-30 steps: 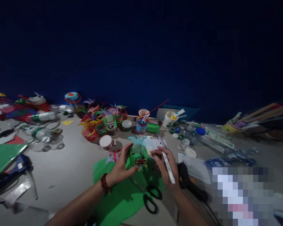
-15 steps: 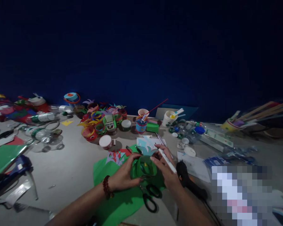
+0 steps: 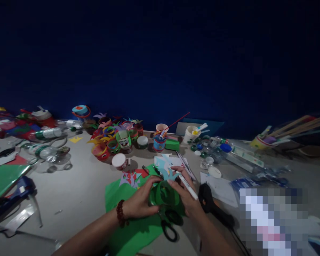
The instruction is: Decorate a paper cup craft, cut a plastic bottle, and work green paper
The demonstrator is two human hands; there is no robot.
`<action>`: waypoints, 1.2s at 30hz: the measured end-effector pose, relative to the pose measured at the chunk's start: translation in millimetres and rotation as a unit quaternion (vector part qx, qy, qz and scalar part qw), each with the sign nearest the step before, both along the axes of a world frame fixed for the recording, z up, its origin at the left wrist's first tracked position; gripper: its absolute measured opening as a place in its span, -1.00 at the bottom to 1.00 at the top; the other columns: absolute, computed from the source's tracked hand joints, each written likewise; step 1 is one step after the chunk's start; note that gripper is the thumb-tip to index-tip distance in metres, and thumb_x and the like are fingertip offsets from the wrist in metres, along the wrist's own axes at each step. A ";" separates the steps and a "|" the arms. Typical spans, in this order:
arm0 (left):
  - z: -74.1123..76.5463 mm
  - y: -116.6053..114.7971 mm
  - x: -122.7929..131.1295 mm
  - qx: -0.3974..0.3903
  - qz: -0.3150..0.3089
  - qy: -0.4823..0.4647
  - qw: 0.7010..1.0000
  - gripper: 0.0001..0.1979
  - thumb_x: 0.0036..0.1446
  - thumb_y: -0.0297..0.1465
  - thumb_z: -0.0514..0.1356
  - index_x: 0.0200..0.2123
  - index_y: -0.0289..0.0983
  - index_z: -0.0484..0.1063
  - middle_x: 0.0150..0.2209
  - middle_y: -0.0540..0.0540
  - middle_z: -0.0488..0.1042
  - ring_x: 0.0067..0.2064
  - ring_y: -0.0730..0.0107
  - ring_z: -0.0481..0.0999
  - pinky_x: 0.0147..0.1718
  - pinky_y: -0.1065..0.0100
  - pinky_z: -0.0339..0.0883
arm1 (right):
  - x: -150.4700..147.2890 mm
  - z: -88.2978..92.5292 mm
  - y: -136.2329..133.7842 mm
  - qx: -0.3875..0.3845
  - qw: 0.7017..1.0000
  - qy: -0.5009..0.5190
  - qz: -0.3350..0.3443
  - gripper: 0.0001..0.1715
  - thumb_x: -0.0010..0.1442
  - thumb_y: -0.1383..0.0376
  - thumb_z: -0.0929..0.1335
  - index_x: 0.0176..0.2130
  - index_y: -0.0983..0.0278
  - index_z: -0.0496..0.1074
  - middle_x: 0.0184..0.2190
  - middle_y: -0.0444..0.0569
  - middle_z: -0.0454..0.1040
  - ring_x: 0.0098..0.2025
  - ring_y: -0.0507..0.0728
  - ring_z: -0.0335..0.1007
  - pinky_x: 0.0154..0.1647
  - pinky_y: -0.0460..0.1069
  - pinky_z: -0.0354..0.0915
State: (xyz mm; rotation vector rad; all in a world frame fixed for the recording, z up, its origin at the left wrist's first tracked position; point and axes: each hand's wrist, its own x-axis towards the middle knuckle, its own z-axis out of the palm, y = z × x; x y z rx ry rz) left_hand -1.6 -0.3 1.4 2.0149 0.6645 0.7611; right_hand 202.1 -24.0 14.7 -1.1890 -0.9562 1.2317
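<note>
My left hand (image 3: pixel 140 199) is wrapped round a green cup-like piece (image 3: pixel 165 193), its rim turned up toward me. My right hand (image 3: pixel 188 195) grips the far right side of this piece, with a white marker (image 3: pixel 188 185) held slanting between its fingers. A light blue spiky paper cutout (image 3: pixel 170 174) shows at the rim by my right fingertips; whether it is attached cannot be seen. Black-handled scissors (image 3: pixel 168 231) lie just below, partly under the green piece. Green paper (image 3: pixel 137 229) spreads beneath my hands.
Purple and red paper cutouts (image 3: pixel 130 178) lie at the upper left of the green paper. A black glue gun (image 3: pixel 214 209) rests on the right, a blue one (image 3: pixel 18 190) on the left. Decorated cups (image 3: pixel 100 151), plastic bottles (image 3: pixel 46 151) and a pen cup (image 3: pixel 160 143) stand or lie farther back.
The green piece has tipped and shifted slightly right and down in my hands. The light blue spiky cutout now shows above its rim. The marker has tilted along with my right hand.
</note>
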 end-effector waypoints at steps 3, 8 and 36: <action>0.9 -0.2 -0.4 -0.008 0.003 0.005 1.000 -0.28 -0.02 -0.47 0.30 0.20 -0.21 0.08 0.15 -0.27 0.29 0.18 0.01 0.34 0.18 0.04 0.28 | -0.6 1.6 0.5 -0.018 0.999 0.038 -0.001 -0.49 0.06 0.18 0.53 -0.01 0.08 0.39 -0.28 -0.17 0.42 -0.36 0.09 0.37 -0.36 -0.05 0.31; 0.3 0.1 -1.4 -0.040 0.001 0.006 0.999 -0.25 0.00 -0.40 0.33 0.22 -0.21 0.07 0.17 -0.28 0.28 0.21 -0.02 0.32 0.20 0.03 0.26 | -1.9 5.0 0.8 -0.038 0.998 0.039 -0.012 -0.48 0.04 0.14 0.53 -0.01 0.10 0.41 -0.35 -0.17 0.45 -0.39 0.11 0.36 -0.38 -0.04 0.29; -6.6 -1.0 0.1 -0.123 -0.019 -0.046 0.991 -0.24 0.06 -0.25 0.38 0.22 -0.18 0.05 0.15 -0.25 0.27 0.21 0.02 0.30 0.20 0.04 0.24 | -0.3 0.0 1.3 -0.043 0.999 -0.010 -0.023 -0.53 0.06 0.18 0.48 -0.01 0.09 0.44 -0.41 -0.21 0.40 -0.38 0.13 0.31 -0.36 -0.04 0.24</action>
